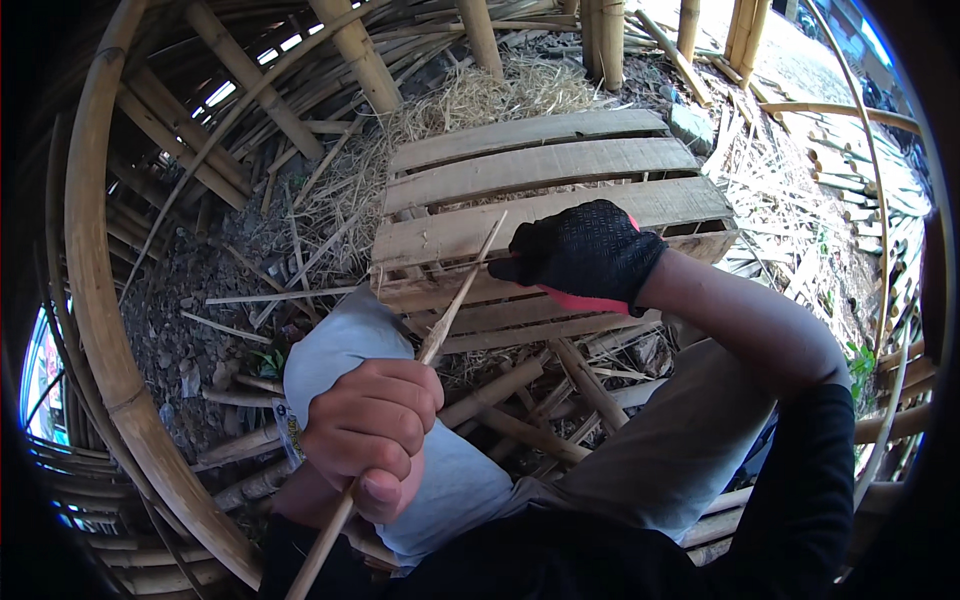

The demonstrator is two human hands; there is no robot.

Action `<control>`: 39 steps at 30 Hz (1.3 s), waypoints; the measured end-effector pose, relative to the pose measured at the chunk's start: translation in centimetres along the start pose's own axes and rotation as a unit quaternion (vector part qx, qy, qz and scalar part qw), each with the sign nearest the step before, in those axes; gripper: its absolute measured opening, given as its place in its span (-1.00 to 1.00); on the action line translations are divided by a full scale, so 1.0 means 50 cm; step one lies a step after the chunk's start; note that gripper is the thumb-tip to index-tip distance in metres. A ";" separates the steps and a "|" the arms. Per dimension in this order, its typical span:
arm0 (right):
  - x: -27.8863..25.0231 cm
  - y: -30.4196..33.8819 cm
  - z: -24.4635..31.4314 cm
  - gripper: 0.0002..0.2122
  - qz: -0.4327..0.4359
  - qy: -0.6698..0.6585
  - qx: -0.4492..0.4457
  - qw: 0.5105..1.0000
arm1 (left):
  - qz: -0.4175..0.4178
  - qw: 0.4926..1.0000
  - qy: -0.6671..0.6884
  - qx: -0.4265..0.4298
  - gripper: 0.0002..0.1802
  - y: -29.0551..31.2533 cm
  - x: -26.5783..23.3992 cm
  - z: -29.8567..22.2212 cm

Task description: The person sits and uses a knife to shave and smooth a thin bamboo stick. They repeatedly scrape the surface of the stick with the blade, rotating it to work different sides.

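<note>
My bare left hand (372,425) is wrapped in a fist around a pale bamboo stick (456,305). The stick runs slantwise from the lower edge up past the fist and narrows to a point over the slatted wooden crate (545,165). Its shaft looks rough and shaved above the fist. My right hand (585,255), in a black glove with a red edge, is closed over the crate's near side. The gloved thumb and fingertips are close beside the stick's upper part. Anything inside the glove is hidden; I cannot tell if it touches the stick.
My knees flank the crate. Curly pale shavings (480,100) heap behind it. Cut bamboo pieces (515,390) lie crosswise below it. A thick bamboo pole (95,270) curves along the left, and upright posts (355,55) stand at the back. Stacked bamboo (865,190) lies at the right.
</note>
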State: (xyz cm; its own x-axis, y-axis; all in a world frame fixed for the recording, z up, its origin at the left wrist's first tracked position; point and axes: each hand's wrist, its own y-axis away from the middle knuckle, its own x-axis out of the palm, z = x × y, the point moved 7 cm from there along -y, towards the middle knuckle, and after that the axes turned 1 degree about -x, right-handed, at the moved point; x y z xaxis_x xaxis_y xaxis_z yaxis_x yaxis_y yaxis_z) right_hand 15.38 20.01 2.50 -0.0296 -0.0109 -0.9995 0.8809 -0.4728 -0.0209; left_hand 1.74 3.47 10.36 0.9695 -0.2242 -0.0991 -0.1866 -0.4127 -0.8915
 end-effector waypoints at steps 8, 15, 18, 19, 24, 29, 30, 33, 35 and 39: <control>-0.053 0.029 -0.132 -0.75 -0.123 -0.105 0.191 0.968 | 0.111 0.992 -0.015 0.055 -0.33 -0.088 -0.012 0.092; 0.010 0.033 -0.173 -0.72 -0.108 -0.149 0.149 0.971 | 0.097 0.995 0.009 0.016 -0.39 -0.042 -0.015 0.178; 0.044 0.020 -0.164 -0.72 -0.034 -0.183 0.200 0.962 | 0.080 0.995 0.043 -0.032 -0.39 -0.016 -0.005 0.183; 0.051 0.012 -0.159 -0.72 -0.023 -0.169 0.192 0.967 | 0.074 0.995 0.053 -0.047 -0.39 -0.008 -0.004 0.184; 0.032 0.011 -0.111 -0.75 -0.028 -0.182 0.158 0.970 | 0.122 0.989 0.063 -0.057 -0.38 0.022 0.000 0.151; 0.084 -0.006 -0.171 -0.74 -0.066 -0.084 0.160 0.981 | 0.086 0.992 0.072 -0.063 -0.39 0.023 0.000 0.136; 0.088 -0.003 -0.149 -0.70 -0.046 -0.076 0.142 0.986 | 0.077 0.993 0.067 -0.061 -0.39 0.023 -0.003 0.136; 0.054 -0.002 -0.077 -0.62 0.001 -0.091 0.100 0.991 | 0.086 0.992 0.074 -0.052 -0.37 0.028 0.000 0.109; 0.057 0.001 -0.084 -0.63 0.007 -0.096 0.101 0.990 | 0.084 0.993 0.067 -0.045 -0.37 0.027 0.001 0.104; 0.087 -0.007 -0.108 -0.65 -0.013 -0.103 0.131 0.986 | 0.048 0.996 0.059 -0.042 -0.37 0.026 -0.012 0.102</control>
State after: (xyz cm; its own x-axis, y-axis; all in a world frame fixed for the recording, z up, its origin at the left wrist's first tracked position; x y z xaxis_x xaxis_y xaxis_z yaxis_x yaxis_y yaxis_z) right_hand 17.50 24.91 -1.95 -0.1694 -0.1607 -0.9723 0.7267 -0.6868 -0.0131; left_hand 1.75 7.57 7.03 0.9222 -0.3662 -0.1243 -0.2944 -0.4564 -0.8397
